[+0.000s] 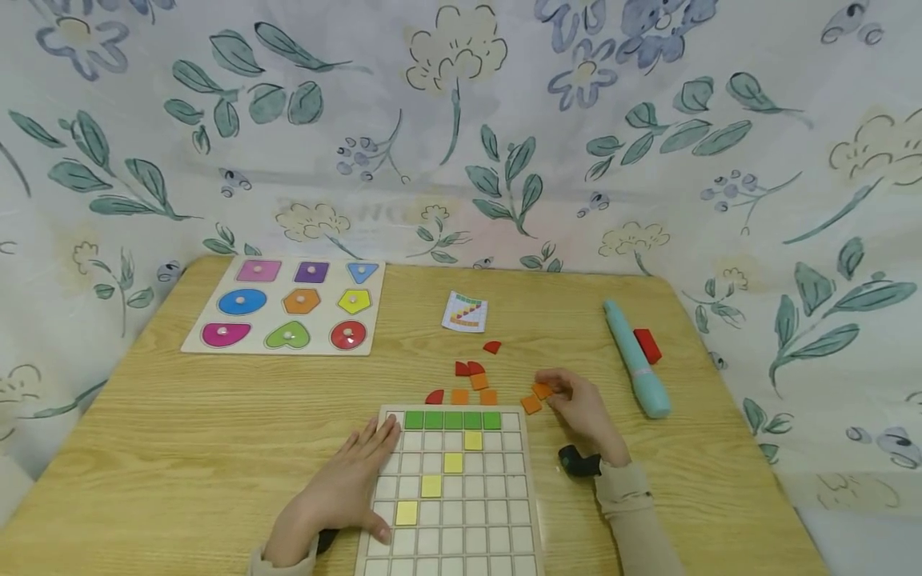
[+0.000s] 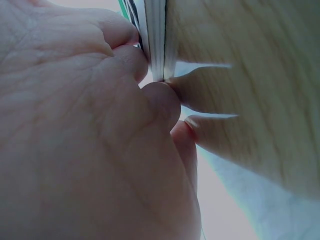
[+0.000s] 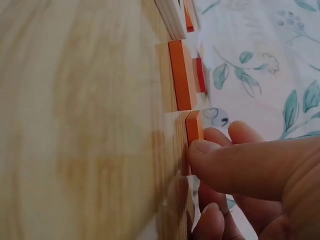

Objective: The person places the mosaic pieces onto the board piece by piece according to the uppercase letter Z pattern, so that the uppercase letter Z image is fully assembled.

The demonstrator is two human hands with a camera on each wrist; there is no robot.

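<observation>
A wooden grid board (image 1: 461,542) lies at the near middle of the table, with a row of green square tiles (image 1: 453,420) along its top. Several yellow square tiles (image 1: 431,486) step diagonally down to the left. My left hand (image 1: 338,488) rests along the board's left edge, fingers stretched toward the top corner. Beyond the board's upper right corner, my right hand (image 1: 582,406) pinches an orange square tile (image 3: 194,124) between thumb and fingers, low at the tabletop. Right beside it lies another orange tile (image 1: 531,405).
Loose orange tiles (image 1: 460,397) and red quarter-round pieces (image 1: 492,347) lie beyond the board. A pattern card (image 1: 464,312) is farther back. A shape puzzle (image 1: 284,304) sits back left. At right lie a turquoise stick-shaped object (image 1: 637,360) and a red block (image 1: 648,346).
</observation>
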